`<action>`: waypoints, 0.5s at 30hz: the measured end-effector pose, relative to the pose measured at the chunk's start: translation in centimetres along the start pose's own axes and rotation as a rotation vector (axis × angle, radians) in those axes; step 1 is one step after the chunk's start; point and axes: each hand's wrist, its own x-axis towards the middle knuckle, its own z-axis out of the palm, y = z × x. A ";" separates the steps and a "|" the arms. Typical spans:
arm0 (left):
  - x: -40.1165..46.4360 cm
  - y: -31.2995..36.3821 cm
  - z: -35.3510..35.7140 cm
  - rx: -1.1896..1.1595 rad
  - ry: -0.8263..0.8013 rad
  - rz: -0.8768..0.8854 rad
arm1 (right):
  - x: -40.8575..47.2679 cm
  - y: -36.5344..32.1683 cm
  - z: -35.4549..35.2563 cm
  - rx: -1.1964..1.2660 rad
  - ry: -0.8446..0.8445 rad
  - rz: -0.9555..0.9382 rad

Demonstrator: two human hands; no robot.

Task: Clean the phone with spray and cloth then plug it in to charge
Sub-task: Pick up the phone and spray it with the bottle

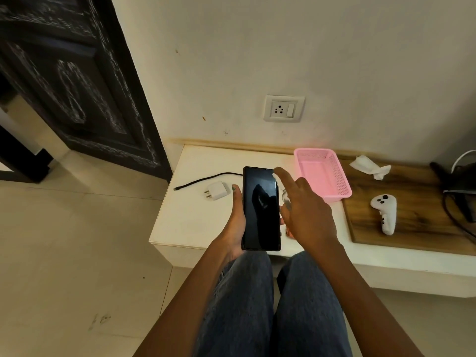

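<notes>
- Head view: black glass faces up, the phone lying screen-up in the left hand, whose palm cradles its left edge with the thumb curled over the rim; it hangs over the near edge of the white table, above the person's knees.
- The right hand sits just beside the phone's right edge, its grip curled round a small clear spray bottle, with the index finger raised over the white nozzle top; most of the bottle is hidden behind the fingers.
- Judged from this, the spraying step is in hand: nozzle aimed across the screen, wiping not yet begun.
- A crumpled white cloth lies well apart on the wooden board, beyond the pink basket; the next move calls for setting the bottle down and reaching across for it.
- For charging, the white adapter and black cable lie on the table left of the phone; the wall socket is above, with nothing plugged in.
- A white controller rests on the board.
</notes>
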 end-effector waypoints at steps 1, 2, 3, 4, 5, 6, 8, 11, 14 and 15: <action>0.0 0.0 0.0 -0.011 0.004 -0.004 | 0.1 -0.1 0.1 -0.037 -0.013 -0.008; 0.0 0.0 0.1 -0.022 0.008 -0.007 | 0.2 -0.2 0.3 -0.067 -0.027 -0.012; 0.0 0.0 0.2 -0.028 0.011 -0.006 | 0.3 -0.4 0.4 -0.089 -0.041 -0.014; -0.1 0.0 0.3 -0.025 0.016 -0.001 | 0.4 -0.5 0.5 -0.104 -0.053 -0.016; -0.1 -0.1 0.4 -0.016 0.019 0.005 | 0.5 -0.6 0.6 -0.113 -0.062 -0.018; -0.1 -0.1 0.4 -0.008 0.020 0.008 | 0.5 -0.6 0.7 -0.118 -0.070 -0.020; -0.1 -0.2 0.4 -0.009 0.018 0.002 | 0.5 -0.7 0.8 -0.114 -0.081 -0.021; -0.1 -0.1 0.4 -0.023 0.001 0.007 | 0.2 -0.8 0.8 -0.078 -0.077 -0.005; -0.2 -0.1 0.4 -0.062 -0.015 0.017 | -0.6 -0.9 0.8 -0.040 -0.042 -0.002; -0.3 -0.1 0.4 -0.083 -0.023 0.009 | -1.0 -1.0 0.9 -0.024 -0.038 -0.010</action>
